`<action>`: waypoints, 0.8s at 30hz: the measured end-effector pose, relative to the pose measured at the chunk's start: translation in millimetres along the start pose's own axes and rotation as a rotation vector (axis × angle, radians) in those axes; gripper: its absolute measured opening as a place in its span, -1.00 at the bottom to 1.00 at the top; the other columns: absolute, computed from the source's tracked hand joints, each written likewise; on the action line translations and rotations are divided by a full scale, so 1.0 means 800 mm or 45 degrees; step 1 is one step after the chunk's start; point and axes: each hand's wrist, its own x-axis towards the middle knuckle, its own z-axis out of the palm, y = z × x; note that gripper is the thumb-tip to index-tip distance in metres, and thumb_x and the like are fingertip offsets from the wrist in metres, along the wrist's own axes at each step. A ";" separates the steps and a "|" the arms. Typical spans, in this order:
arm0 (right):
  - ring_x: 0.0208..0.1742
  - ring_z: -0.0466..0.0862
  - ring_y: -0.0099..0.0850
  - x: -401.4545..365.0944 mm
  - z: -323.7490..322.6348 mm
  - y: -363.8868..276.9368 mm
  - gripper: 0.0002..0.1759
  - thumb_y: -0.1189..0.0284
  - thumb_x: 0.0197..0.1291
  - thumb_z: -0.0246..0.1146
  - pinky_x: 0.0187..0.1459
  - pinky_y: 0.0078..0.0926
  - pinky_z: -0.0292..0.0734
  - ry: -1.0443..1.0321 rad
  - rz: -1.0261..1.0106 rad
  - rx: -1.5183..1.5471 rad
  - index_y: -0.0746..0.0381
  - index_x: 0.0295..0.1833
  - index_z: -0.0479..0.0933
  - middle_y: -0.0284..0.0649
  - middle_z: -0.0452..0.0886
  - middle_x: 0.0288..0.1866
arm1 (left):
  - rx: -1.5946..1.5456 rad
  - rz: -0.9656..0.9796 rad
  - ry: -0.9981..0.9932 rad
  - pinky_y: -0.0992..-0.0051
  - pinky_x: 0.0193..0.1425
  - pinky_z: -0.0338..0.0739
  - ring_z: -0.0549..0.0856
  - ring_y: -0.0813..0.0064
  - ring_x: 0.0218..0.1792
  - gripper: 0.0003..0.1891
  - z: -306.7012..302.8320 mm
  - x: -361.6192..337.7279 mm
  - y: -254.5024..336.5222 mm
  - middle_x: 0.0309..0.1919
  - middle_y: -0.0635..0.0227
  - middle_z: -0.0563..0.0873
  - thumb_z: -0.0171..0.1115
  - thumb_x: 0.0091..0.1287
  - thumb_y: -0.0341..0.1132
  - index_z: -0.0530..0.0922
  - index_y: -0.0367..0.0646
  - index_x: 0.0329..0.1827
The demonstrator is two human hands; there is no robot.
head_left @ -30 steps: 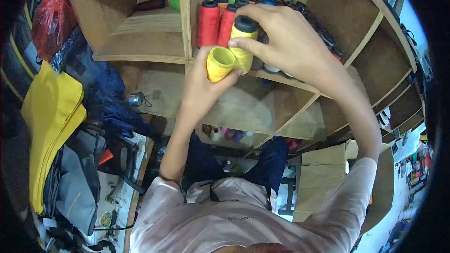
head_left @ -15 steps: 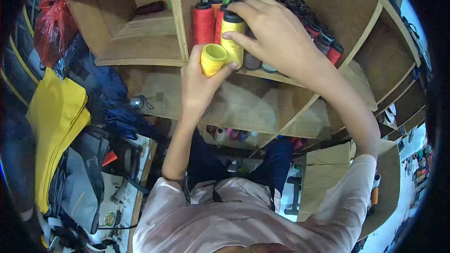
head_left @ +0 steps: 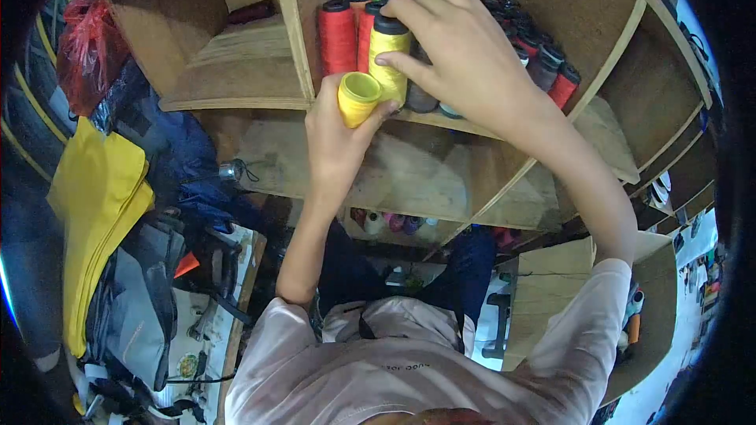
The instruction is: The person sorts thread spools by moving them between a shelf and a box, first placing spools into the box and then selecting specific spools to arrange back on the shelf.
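My left hand (head_left: 335, 130) is closed around a small yellow thread spool (head_left: 358, 100), tipped so its hollow open end faces up. Right beside it, a taller yellow thread spool (head_left: 388, 67) with a black cap stands at the shelf's front edge. The thumb and fingers of my right hand (head_left: 461, 55) close on this taller spool near its top. Red thread spools (head_left: 339, 39) stand just to the left and behind. A dark grey spool (head_left: 422, 90) shows partly under my right hand, which hides others.
The wooden shelf (head_left: 236, 102) has dividers, and many more spools (head_left: 543, 63) fill its middle compartment to the right. A red plastic bag (head_left: 88, 51) and yellow sheets (head_left: 98, 212) hang at left. A cardboard box (head_left: 551, 275) stands at lower right.
Both hands keep their holds on the yellow spools with almost no movement. The view shifts slightly.
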 end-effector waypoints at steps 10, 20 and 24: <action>0.08 0.55 -0.19 -0.008 0.001 -0.002 -0.48 0.16 0.15 0.38 0.07 -0.15 0.41 -0.001 0.011 -0.091 0.22 0.14 0.53 -0.19 0.62 -0.03 | 0.049 -0.001 -0.029 0.21 -0.04 0.60 0.75 0.04 -0.11 -0.51 -0.002 -0.003 0.004 -0.16 0.00 0.73 0.56 0.15 -0.27 0.50 -0.28 0.03; 0.15 0.49 -0.21 -0.018 0.004 -0.002 -0.33 0.13 0.13 0.39 0.09 -0.06 0.31 -0.016 0.049 -0.065 0.14 0.34 0.47 -0.20 0.58 0.08 | 0.109 -0.012 -0.053 0.20 -0.04 0.59 0.74 -0.01 -0.08 -0.53 -0.005 -0.011 0.004 -0.17 -0.03 0.73 0.52 0.18 -0.31 0.49 -0.27 0.07; 0.17 0.49 -0.21 -0.021 0.005 -0.003 -0.30 0.12 0.14 0.38 0.12 -0.03 0.30 -0.009 0.056 -0.073 0.13 0.38 0.44 -0.21 0.57 0.10 | 0.081 -0.008 -0.028 0.19 -0.04 0.59 0.74 -0.02 -0.10 -0.53 -0.006 -0.013 0.002 -0.16 -0.02 0.73 0.53 0.18 -0.29 0.50 -0.27 0.05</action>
